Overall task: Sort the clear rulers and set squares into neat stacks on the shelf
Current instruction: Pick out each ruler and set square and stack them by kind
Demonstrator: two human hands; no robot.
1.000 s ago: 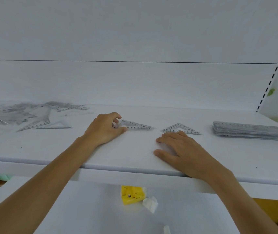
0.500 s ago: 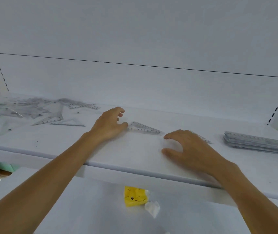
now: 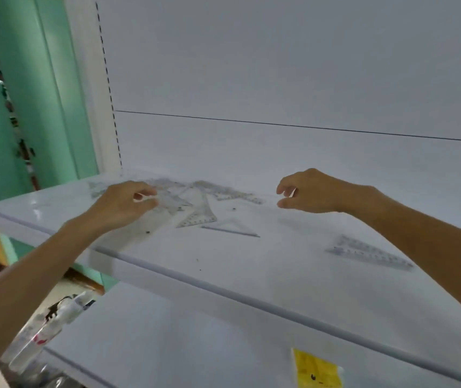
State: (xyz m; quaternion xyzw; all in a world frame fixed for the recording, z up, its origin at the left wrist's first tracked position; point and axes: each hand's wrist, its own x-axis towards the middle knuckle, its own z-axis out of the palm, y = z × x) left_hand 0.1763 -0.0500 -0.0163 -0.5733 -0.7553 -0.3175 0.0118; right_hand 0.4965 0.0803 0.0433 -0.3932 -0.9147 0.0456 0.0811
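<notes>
A loose pile of clear rulers and set squares (image 3: 195, 203) lies at the left end of the white shelf (image 3: 223, 275). My left hand (image 3: 128, 203) hovers over the pile's left part, fingers curved, with a gap between thumb and fingertips and nothing plainly held. My right hand (image 3: 316, 194) hangs above the shelf to the right of the pile, with loosely curled fingers and nothing in it. A small stack of clear set squares (image 3: 369, 252) lies apart near my right forearm. One clear set square (image 3: 229, 228) lies at the pile's near edge.
The shelf's back panel rises right behind the pile. A slotted upright (image 3: 109, 88) and a green wall (image 3: 27, 107) close the left end. On the lower shelf lies a yellow item (image 3: 316, 369); a packaged item (image 3: 53, 317) sits at lower left.
My view has swung left. Both hands left the two set squares in the middle and moved left to the loose pile. The ruler stack at the right is out of view.
</notes>
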